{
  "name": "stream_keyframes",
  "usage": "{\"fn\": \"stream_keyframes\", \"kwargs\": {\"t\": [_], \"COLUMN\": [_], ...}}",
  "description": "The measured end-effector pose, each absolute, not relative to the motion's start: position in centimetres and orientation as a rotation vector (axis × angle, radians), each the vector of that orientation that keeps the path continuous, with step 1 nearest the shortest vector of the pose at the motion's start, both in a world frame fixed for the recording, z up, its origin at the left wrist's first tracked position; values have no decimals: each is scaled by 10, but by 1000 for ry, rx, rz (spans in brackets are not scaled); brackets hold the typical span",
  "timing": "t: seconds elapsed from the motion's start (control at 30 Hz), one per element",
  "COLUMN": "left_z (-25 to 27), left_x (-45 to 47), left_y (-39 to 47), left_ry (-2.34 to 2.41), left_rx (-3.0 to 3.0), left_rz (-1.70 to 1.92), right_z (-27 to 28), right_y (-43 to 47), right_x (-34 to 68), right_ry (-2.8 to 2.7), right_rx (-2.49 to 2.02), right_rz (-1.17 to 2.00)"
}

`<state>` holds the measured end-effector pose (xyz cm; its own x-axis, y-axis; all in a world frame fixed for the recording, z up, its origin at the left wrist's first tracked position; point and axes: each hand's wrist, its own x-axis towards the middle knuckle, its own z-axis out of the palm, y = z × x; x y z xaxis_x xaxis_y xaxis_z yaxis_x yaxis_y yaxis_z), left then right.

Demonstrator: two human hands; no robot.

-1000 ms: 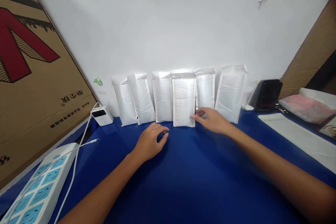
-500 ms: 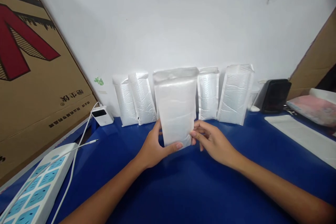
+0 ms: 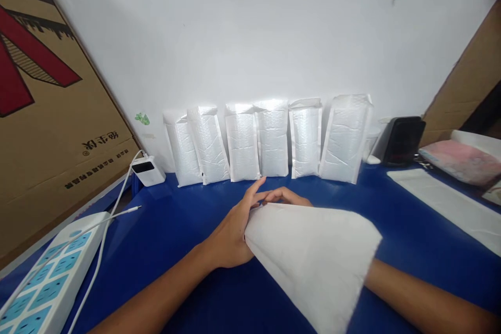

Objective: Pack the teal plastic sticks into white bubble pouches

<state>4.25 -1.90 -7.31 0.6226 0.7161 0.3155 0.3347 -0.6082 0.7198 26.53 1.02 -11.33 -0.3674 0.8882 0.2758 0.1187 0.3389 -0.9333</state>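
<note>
Plainly, the mailer (image 3: 313, 255) is white, faintly creased.

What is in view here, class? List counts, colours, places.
Front envelope: 1, white, centre
Wall: 1, white, back
Standing envelopes: 6, whitish, along wall
Patch: 1, green, wall
Table: 1, blue, below
Power strip: 1, white-blue, left
Cable: count unclear, white, left
Device: 1, white, left
Cardboard: 2, brown, both sides
Upright object: 1, black, right
Bag: 1, pinkish, right
Sheet: 1, white, right
Container: 1, clear, right
Left hand: 1, bare, centre
Right hand: 1, bare, centre
</note>
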Motion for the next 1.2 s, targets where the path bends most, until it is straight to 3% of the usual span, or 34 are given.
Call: {"fn": "stream_keyframes", "kwargs": {"t": [0.27, 0.5, 0.6, 0.7, 0.8, 1.1, 1.2], "left_z": [-83, -81, -79, -78, -76, -64, -65], "left_x": [37, 31, 28, 25, 21, 0, 0], "left_y": [-12, 6, 9, 8, 9, 21, 21], "left_ry": [1126, 1554, 1507, 1339, 1256, 1515, 1557], "left_rx": [2390, 2380, 2413, 2442, 2438, 2938, 2981], "left_rz": [828, 954, 945, 900, 797, 720, 824], "right_z": [-94, -73, -70, -71, -71, -63, -66], "right_y": [2, -19, -13, -4, 2, 6, 4], "right_x": [272, 282, 289, 295, 296, 285, 283], "right_ry": [-1668, -1782, -1901, -1922, -1814, -1396, -1379], "right_rx": [-933, -866, -883, -926, -938, -922, -831], "right_rz": [887, 202, 116, 215, 556, 1439, 1557]}}
